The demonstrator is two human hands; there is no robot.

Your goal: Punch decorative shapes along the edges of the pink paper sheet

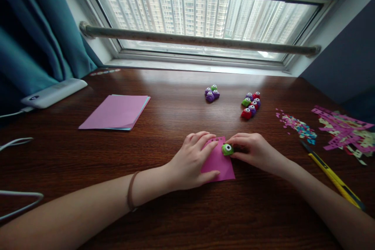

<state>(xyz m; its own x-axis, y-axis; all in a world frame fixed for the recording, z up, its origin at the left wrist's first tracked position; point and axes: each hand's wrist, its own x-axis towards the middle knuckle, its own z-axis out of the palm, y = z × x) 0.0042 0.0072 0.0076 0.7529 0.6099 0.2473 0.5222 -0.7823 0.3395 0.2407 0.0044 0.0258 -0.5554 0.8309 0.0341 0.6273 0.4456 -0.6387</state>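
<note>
Pressing flat on pink paper sheet (218,162) near desk's (175,211) front middle: left hand (193,160), fingers spread open. Pinching green paper punch (227,149) at sheet's right edge: right hand (254,150), closed around it. Lying well apart: two punch clusters (250,105) behind, pink paper stack (115,117) far left, yellow utility knife (334,175) and scraps (342,129) right.

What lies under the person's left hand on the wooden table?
Under the left hand lies a pink paper sheet, flat on the table; its right part shows, with punched holes along the top edge. The part beneath the palm is covered.
</note>
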